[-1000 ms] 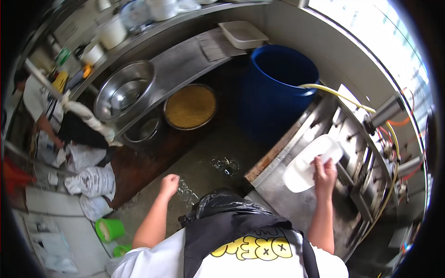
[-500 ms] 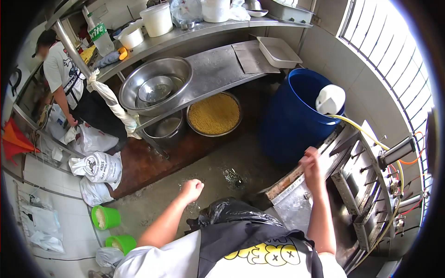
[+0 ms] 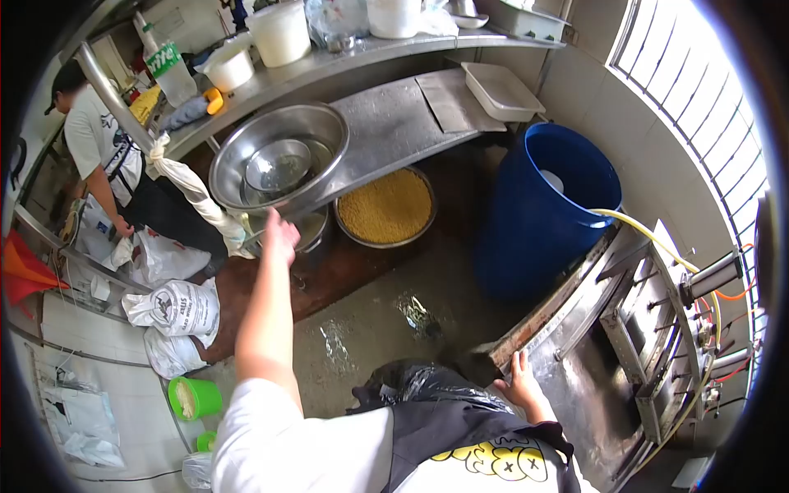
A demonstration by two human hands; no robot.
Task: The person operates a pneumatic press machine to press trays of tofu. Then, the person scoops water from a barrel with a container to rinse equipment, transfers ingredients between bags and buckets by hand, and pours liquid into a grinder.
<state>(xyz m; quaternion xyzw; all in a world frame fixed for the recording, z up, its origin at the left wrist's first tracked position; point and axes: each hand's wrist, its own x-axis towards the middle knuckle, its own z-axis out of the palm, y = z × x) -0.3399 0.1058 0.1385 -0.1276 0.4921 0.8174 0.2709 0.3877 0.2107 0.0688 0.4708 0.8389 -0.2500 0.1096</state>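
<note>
My left hand [image 3: 281,238] reaches forward, its fingers stretched out near the front rim of a big steel basin [image 3: 234,131]. Inside that basin sits a smaller steel bowl [image 3: 278,167], and under the shelf behind my hand stands a steel pot [image 3: 315,230]. Nothing shows in this hand. My right hand [image 3: 521,384] lies with fingers spread on the edge of a steel machine bed [image 3: 567,386]. A blue barrel [image 3: 526,222] stands ahead of it, with a white container [image 3: 552,181] partly visible inside.
A wide pan of yellow grains [image 3: 386,207] sits below the steel shelf [image 3: 386,115]. Filled white sacks [image 3: 177,312] and a green bucket [image 3: 197,398] line the left side. A co-worker [image 3: 107,148] stands at far left. A yellow hose [image 3: 657,238] crosses the machine. The floor [image 3: 370,304] looks wet.
The white container has gone from the barrel's rim down into the barrel. My left hand has moved forward toward the basin; my right hand has come down and back onto the machine's edge.
</note>
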